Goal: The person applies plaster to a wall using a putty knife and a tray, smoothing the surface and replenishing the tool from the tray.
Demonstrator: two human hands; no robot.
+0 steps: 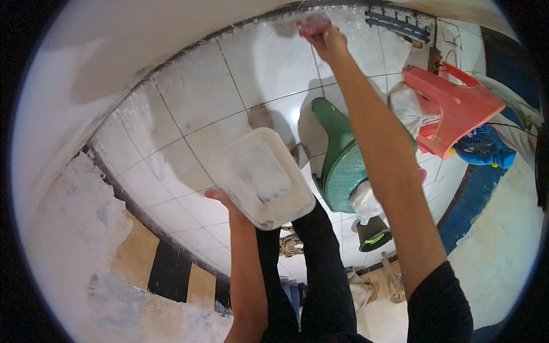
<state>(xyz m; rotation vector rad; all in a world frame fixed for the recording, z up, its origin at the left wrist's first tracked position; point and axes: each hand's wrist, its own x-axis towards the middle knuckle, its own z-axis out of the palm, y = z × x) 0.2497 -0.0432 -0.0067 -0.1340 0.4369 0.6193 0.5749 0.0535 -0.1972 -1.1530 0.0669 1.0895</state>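
Note:
My left hand [223,199] supports a translucent white plastic tub [261,174] at its lower left corner, with fingertips showing beside it and the rest hidden. The tub has white residue inside and is held over the tiled floor and my legs. My right arm reaches far up the view, and my right hand [331,43] grips a pink object [310,26], perhaps a cloth or sponge, near the dark seam where the white wall meets the tiles. A green plastic stool [334,160] stands under my right forearm, with a white bag [362,203] at its lower edge.
A red plastic stool [463,103] with a plastic bag [406,106] and a blue fan-like object [480,150] are at the right. A dark bucket [372,233] sits lower right, a black rail with hooks [397,23] at top right. Patchy walls [86,217] surround the tiled floor [200,103].

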